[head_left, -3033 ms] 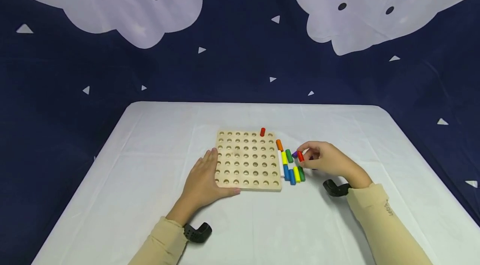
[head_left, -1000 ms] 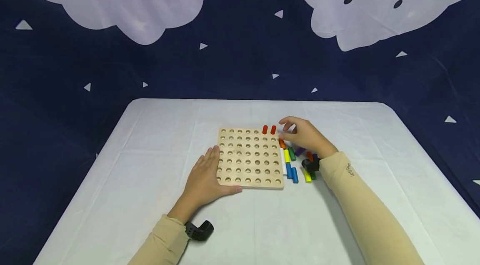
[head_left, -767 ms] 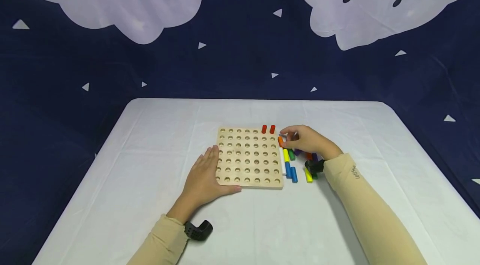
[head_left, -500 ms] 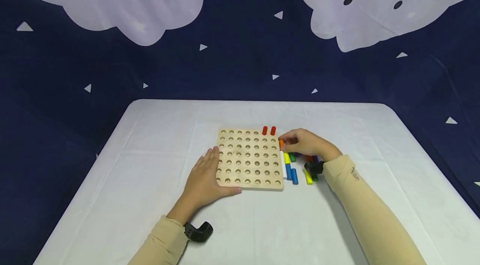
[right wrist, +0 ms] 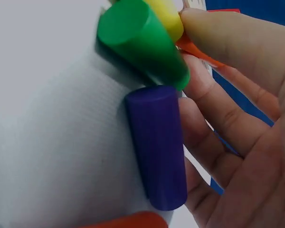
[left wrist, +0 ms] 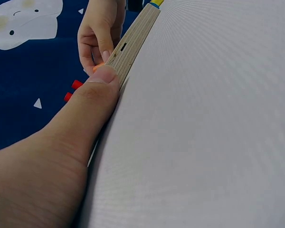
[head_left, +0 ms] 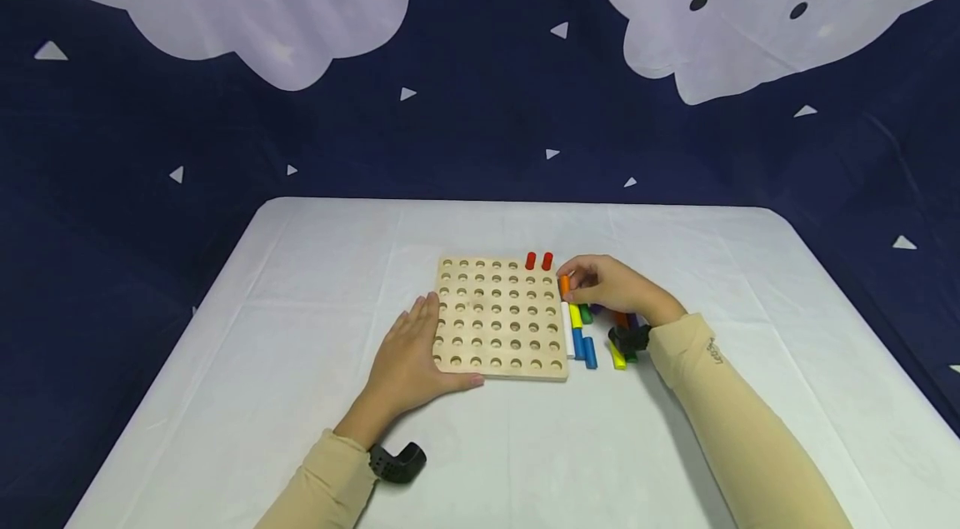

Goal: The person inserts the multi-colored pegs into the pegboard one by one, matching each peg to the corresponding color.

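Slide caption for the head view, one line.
Left hand against a wooden pegboard, two red pegs standing in its far row; right hand pinching an orange peg beside it.

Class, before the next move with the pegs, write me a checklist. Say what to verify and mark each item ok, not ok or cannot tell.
1. Is the board steadied? Ok: the left hand rests against its left edge.
2. Are the red pegs upright? Ok: both stand in the far row's two rightmost holes.
3. Is the orange peg held? Ok: the right hand pinches it.
4. Is it clear of the table? Cannot tell.
5. Is the board's right side free of loose pegs? Not ok: a white peg lies alongside.
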`<control>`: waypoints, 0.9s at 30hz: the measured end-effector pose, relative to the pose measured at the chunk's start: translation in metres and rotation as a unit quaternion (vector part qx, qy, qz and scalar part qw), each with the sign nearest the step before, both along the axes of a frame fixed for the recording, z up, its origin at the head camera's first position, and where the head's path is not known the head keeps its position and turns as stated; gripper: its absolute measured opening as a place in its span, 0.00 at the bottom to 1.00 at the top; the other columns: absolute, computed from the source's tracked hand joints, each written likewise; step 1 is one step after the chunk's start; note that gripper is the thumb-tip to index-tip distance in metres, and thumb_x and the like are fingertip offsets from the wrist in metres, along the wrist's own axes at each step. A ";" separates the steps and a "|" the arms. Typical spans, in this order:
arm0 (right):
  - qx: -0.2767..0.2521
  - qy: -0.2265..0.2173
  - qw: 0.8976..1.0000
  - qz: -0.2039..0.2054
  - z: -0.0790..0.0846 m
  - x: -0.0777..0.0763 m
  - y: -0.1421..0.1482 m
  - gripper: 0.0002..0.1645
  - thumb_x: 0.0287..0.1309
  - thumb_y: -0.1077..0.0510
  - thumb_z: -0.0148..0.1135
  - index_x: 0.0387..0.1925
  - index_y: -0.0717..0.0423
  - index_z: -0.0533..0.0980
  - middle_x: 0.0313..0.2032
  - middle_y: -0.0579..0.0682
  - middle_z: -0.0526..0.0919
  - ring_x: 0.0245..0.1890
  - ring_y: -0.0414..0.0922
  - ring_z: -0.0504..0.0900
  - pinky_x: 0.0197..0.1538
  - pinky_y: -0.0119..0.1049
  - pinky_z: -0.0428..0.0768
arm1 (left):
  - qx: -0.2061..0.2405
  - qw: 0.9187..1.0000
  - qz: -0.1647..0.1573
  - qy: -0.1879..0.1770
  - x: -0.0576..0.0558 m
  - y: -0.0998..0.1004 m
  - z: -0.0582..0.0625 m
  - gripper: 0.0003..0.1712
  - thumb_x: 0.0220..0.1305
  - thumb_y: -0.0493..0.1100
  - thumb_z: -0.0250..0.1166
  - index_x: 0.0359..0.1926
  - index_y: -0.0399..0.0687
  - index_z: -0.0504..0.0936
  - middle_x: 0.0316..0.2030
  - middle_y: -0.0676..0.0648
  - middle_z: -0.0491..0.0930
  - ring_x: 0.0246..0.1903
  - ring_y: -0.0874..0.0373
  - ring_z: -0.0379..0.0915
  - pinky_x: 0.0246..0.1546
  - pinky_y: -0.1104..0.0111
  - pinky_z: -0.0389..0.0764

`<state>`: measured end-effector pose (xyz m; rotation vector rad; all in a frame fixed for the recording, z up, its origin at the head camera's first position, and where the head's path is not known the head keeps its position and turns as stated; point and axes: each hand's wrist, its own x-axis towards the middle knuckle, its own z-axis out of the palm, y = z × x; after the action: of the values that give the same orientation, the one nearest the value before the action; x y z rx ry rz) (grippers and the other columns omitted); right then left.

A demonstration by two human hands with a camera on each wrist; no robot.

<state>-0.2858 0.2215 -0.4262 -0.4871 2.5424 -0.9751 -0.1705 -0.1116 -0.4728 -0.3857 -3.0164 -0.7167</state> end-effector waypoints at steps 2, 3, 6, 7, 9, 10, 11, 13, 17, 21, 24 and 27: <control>-0.009 -0.003 1.000 -0.012 0.001 0.001 0.000 0.23 0.60 0.57 0.69 0.57 0.53 0.77 0.40 0.51 0.83 0.37 0.44 0.78 0.44 0.35 0.79 | 0.001 1.000 -0.001 0.001 0.000 0.000 0.000 0.83 0.35 0.84 0.67 0.78 0.36 0.43 0.78 0.39 0.47 0.78 0.47 0.42 0.79 0.54 0.46; -0.016 -0.005 1.000 -0.021 0.001 0.001 0.000 0.23 0.60 0.57 0.69 0.57 0.53 0.77 0.40 0.51 0.83 0.37 0.45 0.78 0.42 0.34 0.79 | 0.001 1.000 0.000 0.000 0.000 0.000 -0.001 0.83 0.35 0.85 0.67 0.78 0.36 0.43 0.78 0.39 0.47 0.78 0.47 0.42 0.79 0.54 0.46; -0.037 0.003 0.998 -0.045 0.000 0.001 0.002 0.23 0.59 0.56 0.70 0.56 0.52 0.77 0.41 0.52 0.82 0.36 0.46 0.78 0.38 0.34 0.80 | 0.000 1.000 0.000 -0.004 0.000 0.000 0.000 0.83 0.35 0.85 0.66 0.78 0.37 0.43 0.78 0.40 0.46 0.79 0.48 0.41 0.79 0.54 0.45; -0.043 0.007 0.998 -0.051 0.000 0.001 0.003 0.23 0.58 0.56 0.71 0.56 0.52 0.77 0.41 0.52 0.82 0.37 0.47 0.78 0.37 0.34 0.80 | -0.001 1.000 0.000 -0.005 0.000 0.000 0.000 0.83 0.35 0.85 0.66 0.78 0.37 0.43 0.78 0.40 0.46 0.79 0.48 0.41 0.79 0.54 0.45; -0.052 0.018 0.997 -0.060 0.000 0.001 0.003 0.23 0.57 0.55 0.71 0.55 0.50 0.78 0.42 0.52 0.82 0.38 0.48 0.77 0.36 0.34 0.80 | -0.003 1.000 0.000 -0.008 0.000 0.000 0.000 0.84 0.34 0.86 0.65 0.78 0.38 0.42 0.78 0.41 0.46 0.79 0.49 0.40 0.79 0.55 0.45; -0.053 0.026 0.996 -0.062 0.001 0.001 0.003 0.23 0.57 0.55 0.72 0.55 0.50 0.78 0.43 0.52 0.82 0.38 0.48 0.77 0.36 0.34 0.80 | -0.003 1.000 0.000 -0.006 0.000 0.000 0.000 0.83 0.35 0.86 0.65 0.78 0.37 0.42 0.78 0.40 0.46 0.79 0.49 0.40 0.79 0.54 0.45; -0.054 0.034 0.996 -0.062 0.001 0.001 0.002 0.23 0.57 0.54 0.72 0.55 0.50 0.78 0.43 0.52 0.82 0.39 0.49 0.77 0.37 0.34 0.80 | -0.003 1.000 -0.001 -0.006 0.000 0.000 0.000 0.83 0.35 0.86 0.65 0.78 0.37 0.42 0.78 0.40 0.46 0.79 0.49 0.40 0.79 0.54 0.45; -0.052 0.049 0.995 -0.063 0.003 0.001 0.000 0.23 0.57 0.54 0.72 0.55 0.49 0.78 0.44 0.52 0.82 0.40 0.49 0.77 0.37 0.36 0.79 | -0.003 1.000 -0.001 -0.006 -0.001 0.000 0.000 0.84 0.35 0.86 0.65 0.78 0.37 0.42 0.78 0.40 0.46 0.79 0.49 0.40 0.79 0.54 0.45; -0.044 0.093 0.992 -0.068 0.007 0.001 -0.010 0.21 0.57 0.53 0.72 0.53 0.47 0.79 0.44 0.50 0.83 0.40 0.48 0.77 0.37 0.37 0.79 | -0.002 1.000 -0.003 -0.001 -0.002 -0.001 0.000 0.83 0.35 0.86 0.65 0.78 0.37 0.43 0.78 0.39 0.47 0.79 0.48 0.41 0.79 0.54 0.45; -0.042 0.121 0.989 -0.073 0.010 0.000 -0.021 0.19 0.57 0.52 0.72 0.50 0.45 0.81 0.44 0.48 0.85 0.38 0.48 0.77 0.35 0.38 0.78 | -0.002 1.000 -0.002 -0.005 -0.002 -0.001 0.000 0.84 0.35 0.86 0.65 0.78 0.37 0.42 0.78 0.40 0.46 0.79 0.48 0.40 0.79 0.54 0.45; -0.038 0.125 0.989 -0.070 0.012 0.000 -0.031 0.17 0.57 0.52 0.72 0.49 0.45 0.82 0.43 0.46 0.86 0.36 0.47 0.77 0.35 0.39 0.79 | -0.002 1.000 -0.003 -0.006 -0.002 -0.001 -0.001 0.84 0.35 0.86 0.65 0.78 0.37 0.42 0.78 0.40 0.46 0.79 0.48 0.40 0.79 0.54 0.45; -0.028 0.129 0.989 -0.063 0.012 0.000 -0.038 0.17 0.56 0.52 0.73 0.49 0.46 0.82 0.41 0.45 0.86 0.34 0.47 0.77 0.34 0.39 0.79 | -0.001 1.000 -0.004 -0.003 -0.002 -0.001 -0.001 0.84 0.35 0.86 0.65 0.78 0.36 0.43 0.78 0.39 0.47 0.79 0.48 0.41 0.79 0.54 0.45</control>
<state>-0.2858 0.1834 -0.4138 -0.5029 2.8112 -1.0936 -0.1729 -0.1127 -0.4741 -0.3973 -3.0237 -0.7160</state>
